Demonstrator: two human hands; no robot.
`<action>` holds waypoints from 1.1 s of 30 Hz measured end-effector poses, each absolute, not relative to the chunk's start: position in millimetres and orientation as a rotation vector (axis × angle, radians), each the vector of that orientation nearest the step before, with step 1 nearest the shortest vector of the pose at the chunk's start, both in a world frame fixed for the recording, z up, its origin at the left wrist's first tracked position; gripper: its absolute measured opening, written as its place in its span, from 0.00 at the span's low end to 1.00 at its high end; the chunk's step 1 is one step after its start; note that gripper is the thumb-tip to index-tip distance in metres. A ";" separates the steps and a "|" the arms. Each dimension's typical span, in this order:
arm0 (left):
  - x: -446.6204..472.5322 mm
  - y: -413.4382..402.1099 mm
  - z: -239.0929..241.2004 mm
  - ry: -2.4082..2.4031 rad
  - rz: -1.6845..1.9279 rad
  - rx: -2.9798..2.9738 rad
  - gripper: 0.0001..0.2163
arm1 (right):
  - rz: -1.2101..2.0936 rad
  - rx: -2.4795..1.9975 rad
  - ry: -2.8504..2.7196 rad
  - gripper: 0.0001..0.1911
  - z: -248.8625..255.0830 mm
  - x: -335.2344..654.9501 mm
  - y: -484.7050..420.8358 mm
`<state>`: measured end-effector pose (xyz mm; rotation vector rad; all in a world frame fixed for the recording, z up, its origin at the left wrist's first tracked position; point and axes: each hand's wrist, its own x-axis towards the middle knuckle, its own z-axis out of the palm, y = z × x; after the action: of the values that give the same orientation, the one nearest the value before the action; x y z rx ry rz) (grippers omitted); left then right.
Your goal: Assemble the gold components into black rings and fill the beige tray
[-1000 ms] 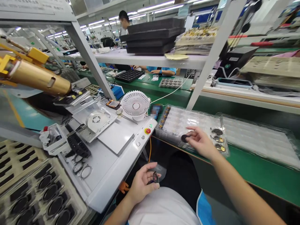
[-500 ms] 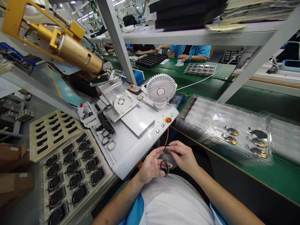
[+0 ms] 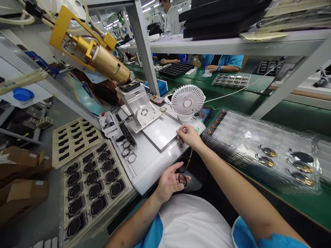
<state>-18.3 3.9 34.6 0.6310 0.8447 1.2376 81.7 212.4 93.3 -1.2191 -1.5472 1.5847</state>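
Note:
My left hand [image 3: 169, 182] is low in front of my shirt, palm up, with its thumb closed on a black ring [image 3: 183, 181]. The ring stands on edge against the curled fingers while the index finger stretches out. Over the front edge of the white machine base [image 3: 144, 175], my right hand [image 3: 189, 137] has thumb and fingertips pinched together. Whatever is between them is too small to make out. The right hand partly covers the button panel, where a green-lit button [image 3: 197, 129] shows beside it. A flat metal plate [image 3: 157, 132] lies just left of the right fingertips.
A white fan [image 3: 187, 101] stands behind the right hand. Gold machinery [image 3: 103, 62] overhangs the back left. On the left, a tray [image 3: 88, 186] holds several dark round parts. On the right, clear plastic trays [image 3: 240, 137] carry parts with gold film. Loose rings [image 3: 131, 157] lie on the base.
My right hand has left my left hand and moved up and forward to the machine's button panel. The left hand still holds the ring. The camera view has turned slightly left.

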 end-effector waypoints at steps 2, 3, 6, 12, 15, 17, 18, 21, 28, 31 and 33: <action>-21.6 -1.8 33.4 0.865 1.250 0.669 0.46 | 1.566 -1.284 -1.539 0.12 89.3 76.0 218.4; -23.8 -5.2 32.8 0.879 1.253 0.699 0.47 | 1.549 -1.315 -1.534 0.14 86.2 77.6 218.6; -30.4 -16.0 30.8 0.970 1.266 0.864 0.47 | 1.450 -1.334 -1.509 0.16 73.9 95.9 204.3; -26.0 -19.4 27.5 1.326 1.175 1.571 0.49 | 1.668 -1.081 -1.447 0.22 45.0 137.9 119.1; -15.2 -6.7 29.4 1.366 0.870 1.883 0.53 | 1.744 -1.013 -1.306 0.25 39.2 143.8 91.0; -8.9 2.5 32.2 1.315 0.741 1.974 0.55 | 1.701 -1.031 -1.212 0.23 40.4 147.2 88.4; -6.6 6.3 33.9 1.265 0.752 1.971 0.54 | 1.688 -1.036 -1.182 0.22 42.1 149.9 90.6; -3.5 13.2 39.6 1.113 0.954 1.762 0.44 | 1.747 -0.997 -1.148 0.18 48.7 161.4 100.7; -3.8 13.1 40.5 1.027 1.104 1.473 0.35 | 1.692 -1.101 -1.082 0.21 51.7 169.9 99.5; -4.3 10.9 36.6 1.043 1.077 1.555 0.36 | 1.742 -1.132 -1.080 0.23 49.9 168.0 98.3; -5.5 9.8 35.3 1.085 1.020 1.663 0.37 | 1.786 -1.127 -1.095 0.24 48.7 168.6 99.0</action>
<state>-5.5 9.8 35.3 1.6633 1.0849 1.0200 168.6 99.0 48.7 -1.1272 -1.0951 1.7864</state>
